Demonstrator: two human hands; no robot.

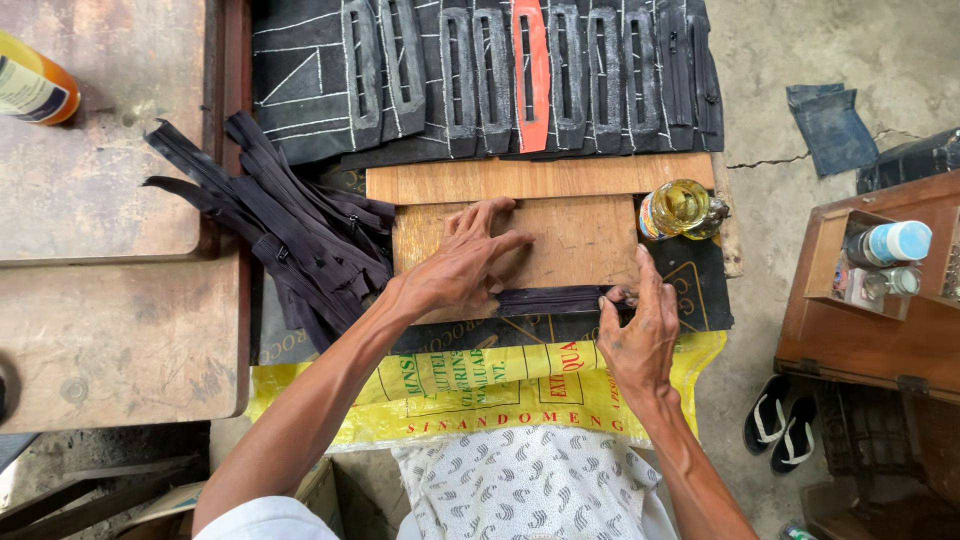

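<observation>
Head view shows my left hand (470,262) spread flat on the wooden board (570,235) while my right hand (637,335) pinches the limp, light black zipper strip (550,299) at its end.

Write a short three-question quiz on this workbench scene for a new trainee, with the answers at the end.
1. True or false: the left hand lies flat on the wooden board.
2. What does the right hand pinch at the board's near edge? A) the open glass jar B) the dark zipper strip C) the yellow sack
3. Fill in: the loose pile of zippers lies to the ______ of the board.

Key
1. True: palm down, fingers spread on the board.
2. B: the fingertips meet at the strip's right end.
3. Left.
</observation>
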